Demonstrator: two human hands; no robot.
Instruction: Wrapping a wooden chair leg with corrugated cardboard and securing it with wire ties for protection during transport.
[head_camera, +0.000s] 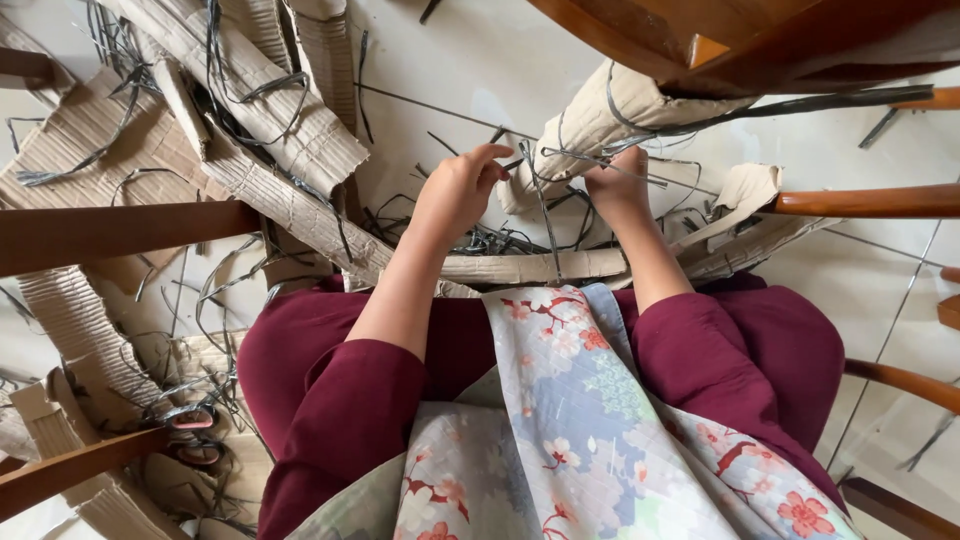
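A grey strap (545, 205) is pinched by both hands — left hand (455, 190), right hand (615, 185) — and is being worked off the cardboard roll (600, 115); a firm pull seems called for next.

Both hands work among grey straps over the floor: the left hand (455, 190) pinches one strap (541, 205), the right hand (617, 185) grips strands beside rolled cardboard (610, 115).

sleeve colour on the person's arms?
Dark maroon sleeves, plain with no pattern; clearest in the head view.
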